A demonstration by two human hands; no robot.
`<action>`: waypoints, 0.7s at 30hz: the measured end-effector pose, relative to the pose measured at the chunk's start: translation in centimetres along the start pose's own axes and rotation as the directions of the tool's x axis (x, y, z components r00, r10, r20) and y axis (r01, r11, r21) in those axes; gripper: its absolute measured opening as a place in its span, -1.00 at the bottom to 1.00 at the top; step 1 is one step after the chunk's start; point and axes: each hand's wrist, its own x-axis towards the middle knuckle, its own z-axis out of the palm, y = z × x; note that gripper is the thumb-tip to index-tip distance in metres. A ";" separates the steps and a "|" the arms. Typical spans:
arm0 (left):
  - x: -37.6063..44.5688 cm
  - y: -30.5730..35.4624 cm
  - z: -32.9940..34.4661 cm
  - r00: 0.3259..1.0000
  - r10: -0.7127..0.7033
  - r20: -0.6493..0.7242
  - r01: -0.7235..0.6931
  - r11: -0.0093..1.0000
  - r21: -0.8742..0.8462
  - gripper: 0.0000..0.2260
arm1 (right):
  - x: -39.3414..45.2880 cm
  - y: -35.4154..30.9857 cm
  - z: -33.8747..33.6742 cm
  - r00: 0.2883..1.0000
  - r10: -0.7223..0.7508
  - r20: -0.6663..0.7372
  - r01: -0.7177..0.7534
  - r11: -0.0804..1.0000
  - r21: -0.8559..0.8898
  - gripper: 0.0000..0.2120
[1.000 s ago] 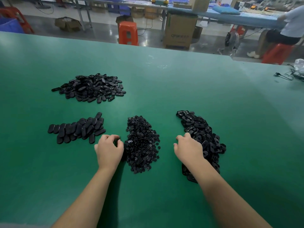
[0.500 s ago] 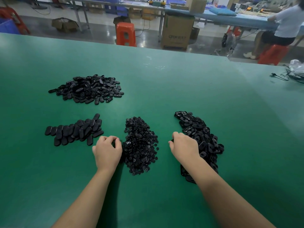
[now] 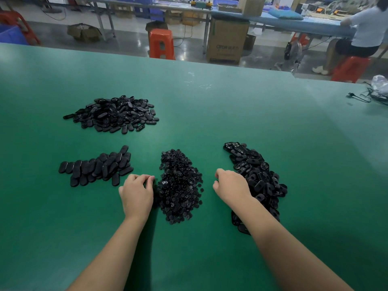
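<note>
Nearest the camera, two bare forearms reach up over the green worktop (image 3: 189, 259). The left hand (image 3: 136, 193) lies knuckles up with its fingers curled, and its fingertips (image 3: 150, 179) touch the left edge of the pile of small round black pieces (image 3: 180, 185). Whether they pinch one of those pieces cannot be told. The right hand (image 3: 230, 185) sits across that pile from the left one, in the gap between it and the pile of black oval shells (image 3: 258, 171). Its fingers are curled under too, and the back of the hand hides whatever they might grip. The wrist and forearm lie over the near end of the oval shells.

To the left of the left hand, close by but apart from it, is a row of flat black oval covers (image 3: 96, 166), overlapped like tiles. Farther back on the same side lies a loose heap of black oval parts (image 3: 114, 114), well apart from both hands. At the far right edge of the worktop lie some black cables (image 3: 371, 97).

Beyond the worktop, on the shiny floor, stand an orange stool (image 3: 161, 44) and a cardboard box (image 3: 227, 42). A seated person (image 3: 365, 32) is at a blue bench at far right.
</note>
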 end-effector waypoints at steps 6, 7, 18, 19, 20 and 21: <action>-0.1 0.2 -0.1 1.000 0.013 0.010 -0.013 1.000 0.012 -0.89 | 0.5 0.5 0.0 0.998 0.029 0.059 -0.039 0.984 0.173 -0.71; 0.0 0.2 -0.1 1.000 0.015 0.018 -0.016 1.000 0.016 -0.91 | 0.6 0.6 0.1 0.997 0.069 0.032 -0.076 0.955 0.288 -0.69; 0.2 0.0 0.0 0.998 0.033 0.055 -0.037 0.997 0.071 -0.91 | -2.1 -3.0 3.7 0.928 0.364 0.073 -0.086 0.020 0.996 -0.85; 0.2 0.0 0.0 0.998 0.036 0.060 -0.040 0.997 0.064 -0.91 | -2.3 -3.2 4.0 0.926 0.371 0.065 -0.075 0.012 0.997 -0.85; 0.2 0.0 -0.1 0.997 0.043 0.066 -0.046 0.998 0.048 -0.91 | -2.5 -3.4 4.3 0.925 0.377 0.054 -0.061 0.007 0.998 -0.85; 0.2 0.0 -0.1 0.996 0.052 0.072 -0.054 0.998 0.032 -0.91 | -2.6 -3.5 4.6 0.923 0.382 0.038 -0.046 0.011 0.999 -0.85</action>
